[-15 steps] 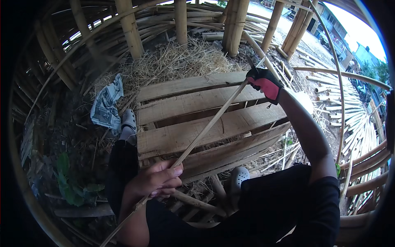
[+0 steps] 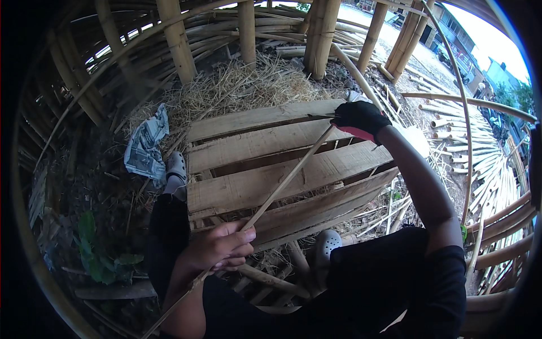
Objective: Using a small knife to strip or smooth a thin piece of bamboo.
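Note:
A long, thin bamboo strip [image 2: 285, 185] runs slantwise over a slatted wooden crate [image 2: 293, 175]. My bare left hand [image 2: 226, 247] is closed round its lower part, and the tail passes on beneath my forearm. At the strip's upper end my right hand [image 2: 360, 120], in a black and pink glove, grips a knife [image 2: 320, 116]. The dark blade points left, and its handle is hidden inside the glove. Whether the glove also pinches the strip's tip cannot be made out.
Straw shavings [image 2: 243, 85] heap up behind the crate, below upright bamboo posts [image 2: 247, 34]. A crumpled newspaper sheet [image 2: 148, 148] lies left. My shoes [image 2: 327, 244] flank the crate's near side. Many cut bamboo poles [image 2: 480, 164] lie on the right; a bent pole [image 2: 463, 101] arches there.
My right hand has rolled over, so the glove's black back now shows. The knife blade has swung from pointing up to pointing left. My left hand stays nearly in place.

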The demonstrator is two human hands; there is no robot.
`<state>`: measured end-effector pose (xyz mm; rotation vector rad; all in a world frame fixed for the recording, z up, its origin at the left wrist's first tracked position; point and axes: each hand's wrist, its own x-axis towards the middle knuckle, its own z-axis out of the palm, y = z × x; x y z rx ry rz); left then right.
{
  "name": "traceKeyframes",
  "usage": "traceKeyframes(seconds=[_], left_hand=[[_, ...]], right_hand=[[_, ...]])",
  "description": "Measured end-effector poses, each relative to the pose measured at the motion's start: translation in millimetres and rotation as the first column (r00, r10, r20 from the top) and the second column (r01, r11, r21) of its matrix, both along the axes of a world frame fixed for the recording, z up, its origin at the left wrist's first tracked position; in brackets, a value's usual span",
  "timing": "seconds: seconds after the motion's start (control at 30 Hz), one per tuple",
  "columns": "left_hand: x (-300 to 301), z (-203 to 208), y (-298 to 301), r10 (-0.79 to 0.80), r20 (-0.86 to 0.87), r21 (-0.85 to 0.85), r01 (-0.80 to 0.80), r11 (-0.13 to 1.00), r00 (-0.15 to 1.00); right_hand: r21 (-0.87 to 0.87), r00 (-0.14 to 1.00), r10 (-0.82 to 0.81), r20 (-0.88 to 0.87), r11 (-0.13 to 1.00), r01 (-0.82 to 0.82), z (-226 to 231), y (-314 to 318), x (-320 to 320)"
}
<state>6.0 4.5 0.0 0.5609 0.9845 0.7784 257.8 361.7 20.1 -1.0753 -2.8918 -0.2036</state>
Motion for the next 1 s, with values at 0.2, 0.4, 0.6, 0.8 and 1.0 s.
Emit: traceKeyframes(seconds=[0.2, 0.4, 0.6, 0.8, 1.0], left_hand=[[2.1, -2.3, 2.3, 0.006, 0.051, -0.024, -0.005, 1.000, 0.999], [-6.5, 6.2, -4.7, 0.153, 0.006, -0.047, -0.152, 0.987, 0.988], [-10.7, 3.6, -3.7, 0.318, 0.008, -0.012, -0.318, 0.948, 0.948], [-9.1, 3.5, -2.7, 0.266, 0.045, -0.022, -0.266, 0.964, 0.963], [-10.1, 0.8, -2.0, 0.225, 0.095, -0.040, -0.222, 0.974, 0.970]], right_hand=[[0.001, 0.990, 0.138, -0.017, 0.990, -0.138, -22.2, 12.0, 8.0], [-0.656, 0.641, -0.614, -0.460, 0.722, 0.221, -24.1, 12.3, 6.6], [-0.328, 0.923, -0.377, -0.072, 0.883, 0.335, -28.3, -5.2, 9.9], [-0.297, 0.916, -0.395, 0.068, 0.869, 0.396, -5.3, -20.3, -3.0], [-0.521, 0.892, -0.430, -0.142, 0.799, 0.302, -3.6, -9.8, 8.5]])
